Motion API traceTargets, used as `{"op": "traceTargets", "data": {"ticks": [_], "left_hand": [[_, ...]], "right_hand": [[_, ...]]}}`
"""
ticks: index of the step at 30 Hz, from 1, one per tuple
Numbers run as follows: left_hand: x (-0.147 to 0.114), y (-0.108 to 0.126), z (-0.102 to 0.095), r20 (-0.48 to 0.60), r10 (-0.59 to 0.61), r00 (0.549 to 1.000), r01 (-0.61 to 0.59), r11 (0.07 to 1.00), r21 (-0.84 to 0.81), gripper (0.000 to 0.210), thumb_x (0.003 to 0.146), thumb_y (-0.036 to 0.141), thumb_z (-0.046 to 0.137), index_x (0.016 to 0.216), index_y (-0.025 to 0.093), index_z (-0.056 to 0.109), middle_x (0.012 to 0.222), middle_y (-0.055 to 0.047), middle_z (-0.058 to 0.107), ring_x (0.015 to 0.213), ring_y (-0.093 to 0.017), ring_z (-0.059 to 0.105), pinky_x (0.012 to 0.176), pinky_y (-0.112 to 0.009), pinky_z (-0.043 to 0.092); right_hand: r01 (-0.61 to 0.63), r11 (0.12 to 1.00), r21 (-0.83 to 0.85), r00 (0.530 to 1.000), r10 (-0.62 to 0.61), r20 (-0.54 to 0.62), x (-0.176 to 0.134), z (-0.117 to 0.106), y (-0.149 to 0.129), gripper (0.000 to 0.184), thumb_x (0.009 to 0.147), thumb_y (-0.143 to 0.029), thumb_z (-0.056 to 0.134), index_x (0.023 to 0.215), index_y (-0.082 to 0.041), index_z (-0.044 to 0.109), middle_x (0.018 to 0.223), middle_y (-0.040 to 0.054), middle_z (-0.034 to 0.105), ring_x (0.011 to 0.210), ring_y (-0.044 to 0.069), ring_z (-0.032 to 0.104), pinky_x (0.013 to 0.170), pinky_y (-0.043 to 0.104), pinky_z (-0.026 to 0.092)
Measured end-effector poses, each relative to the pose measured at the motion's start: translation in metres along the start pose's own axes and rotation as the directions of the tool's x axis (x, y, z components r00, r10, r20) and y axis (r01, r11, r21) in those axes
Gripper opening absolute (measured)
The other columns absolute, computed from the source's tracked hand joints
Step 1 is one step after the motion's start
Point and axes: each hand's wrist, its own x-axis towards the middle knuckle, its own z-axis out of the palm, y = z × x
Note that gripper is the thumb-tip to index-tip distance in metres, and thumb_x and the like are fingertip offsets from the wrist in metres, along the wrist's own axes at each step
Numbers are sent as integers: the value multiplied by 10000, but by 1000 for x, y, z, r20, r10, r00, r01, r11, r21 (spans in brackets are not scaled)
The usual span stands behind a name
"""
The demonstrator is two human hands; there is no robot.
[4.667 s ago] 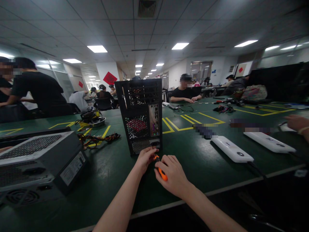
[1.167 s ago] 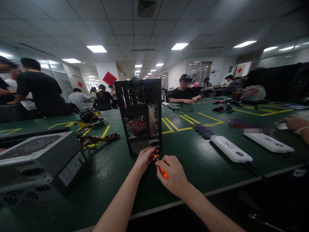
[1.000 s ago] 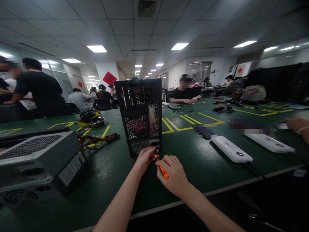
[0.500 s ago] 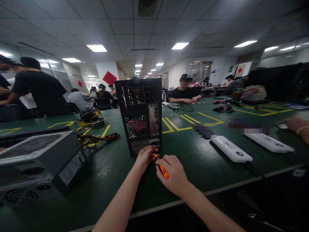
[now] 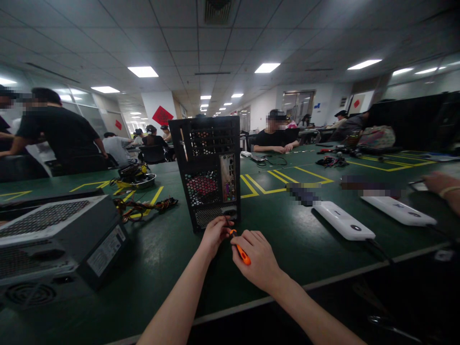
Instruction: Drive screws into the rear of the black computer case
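Observation:
A black computer case [image 5: 212, 165] stands upright on the green table, its back panel with vents and ports turned towards me. My right hand [image 5: 256, 258] is closed round the orange and black handle of a screwdriver [image 5: 244, 255]. The tool slants up and to the left, towards the lower edge of the case. My left hand [image 5: 215, 235] is at the bottom of the back panel, its fingers closed together round the screwdriver's dark shaft. The tip and whatever it meets are hidden by those fingers.
A grey power supply unit [image 5: 61, 244] lies at the left. Behind it are bundled cables [image 5: 145, 206] and a metal bowl [image 5: 145, 181]. To the right lie white power banks [image 5: 343, 221] with leads. Another person's hand [image 5: 443, 184] is at the right edge; a person [image 5: 275, 136] sits opposite.
Both hands and the screwdriver hold almost the same place. The whole view has shifted very slightly. A person in black at the far left has turned a little.

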Motion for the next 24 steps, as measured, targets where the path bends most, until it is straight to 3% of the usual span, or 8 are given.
{"op": "traceTargets", "data": {"ticks": [10, 16, 21, 24], "left_hand": [[-2, 1, 0, 16, 1, 1000, -2, 1000, 12, 193, 690, 159, 494, 868, 122, 559, 766, -71, 605, 495, -56, 523, 434, -151, 381], [-1, -1, -1, 36, 8, 999, -9, 1000, 22, 171, 703, 138, 470, 850, 127, 556, 762, -54, 598, 516, -59, 524, 439, -144, 377], [-1, -2, -1, 58, -23, 998, 22, 1000, 17, 178, 696, 115, 473, 851, 100, 558, 797, -95, 608, 577, -85, 549, 509, -176, 419], [-3, 0, 0, 58, -46, 997, 45, 999, 15, 193, 687, 110, 482, 861, 97, 566, 845, -110, 612, 559, -78, 546, 507, -182, 422]], "right_hand": [[4, 1000, -7, 999, -5, -45, 0, 0, 0, 123, 750, -169, 438, 810, -183, 544, 730, 25, 486, 704, 139, 458, 684, 289, 340], [-28, 1000, -14, 1000, 28, -11, 0, 0, 0, 136, 773, -179, 402, 811, -190, 532, 743, 33, 485, 723, 159, 458, 690, 309, 341], [-34, 999, 0, 999, 34, -17, -1, 1, 1, 188, 737, -174, 443, 918, -178, 492, 786, 35, 500, 749, 165, 460, 711, 315, 347], [-13, 1000, 1, 1000, 13, -13, -1, 1, 2, 139, 710, -156, 460, 841, -176, 503, 770, 30, 493, 744, 159, 450, 712, 313, 342]]}}
